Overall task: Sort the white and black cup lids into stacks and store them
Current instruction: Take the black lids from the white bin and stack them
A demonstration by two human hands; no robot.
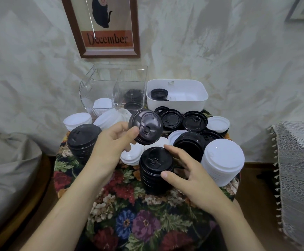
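While the left hand (pixel 111 142) pinches a tilted black lid (pixel 145 126) above the bench (pixel 129 205), the right hand (pixel 187 171) holds the black stack (pixel 155 165) at the lid's 6 o'clock. Best to level the lid, then seat it squarely on top.

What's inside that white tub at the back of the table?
Inside the white tub, black lids sit at the left end. Its near wall hides the front of the floor, so how many lids are stacked there is unclear.
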